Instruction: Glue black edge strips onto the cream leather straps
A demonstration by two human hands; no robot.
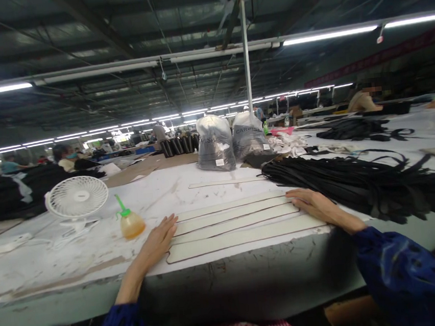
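Note:
Several long cream strips (243, 236) with dark edges lie side by side across the white-covered table near its front edge. My left hand (160, 241) rests flat over their left ends, fingers stretched out. At the other side, my right hand (312, 205) lies on the right ends with its fingers extended toward the left. Neither hand is closed round anything. A single thin pale strip (227, 182) lies farther back. Just right of my right hand spreads a big bundle of black straps (342, 181).
Left stand a white fan (76, 197) and a squeeze bottle (131, 223) with a green spout and amber liquid. Behind the strips sit two filled plastic bags (214, 143) (249, 137). A metal pole (246, 57) rises behind them. Other people (363, 100) are farther off.

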